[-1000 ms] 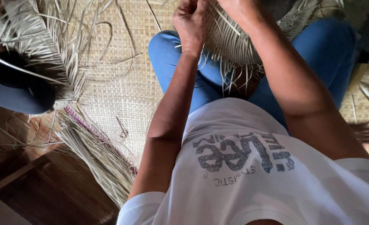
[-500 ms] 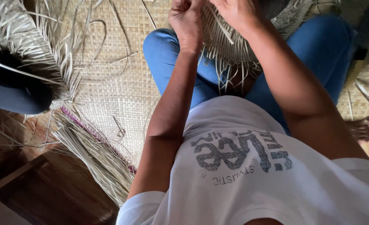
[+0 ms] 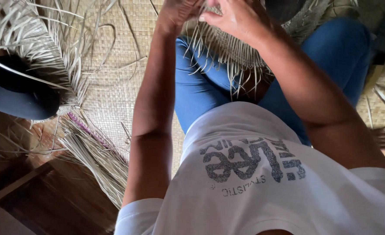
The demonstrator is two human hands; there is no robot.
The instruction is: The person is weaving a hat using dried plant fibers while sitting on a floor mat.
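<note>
Bundles of loose straw (image 3: 99, 161) lie left on the mat (image 3: 114, 87). Left hand (image 3: 175, 15), fingers curled, cropped, grip unclear, meets the right hand (image 3: 238, 17), fingers spread, on the half-woven piece (image 3: 231, 52) over the lap.

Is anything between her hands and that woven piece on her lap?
Nothing visible. The left hand and right hand both rest on the woven piece, fingers among its loose strands, at the picture's top edge.
</note>
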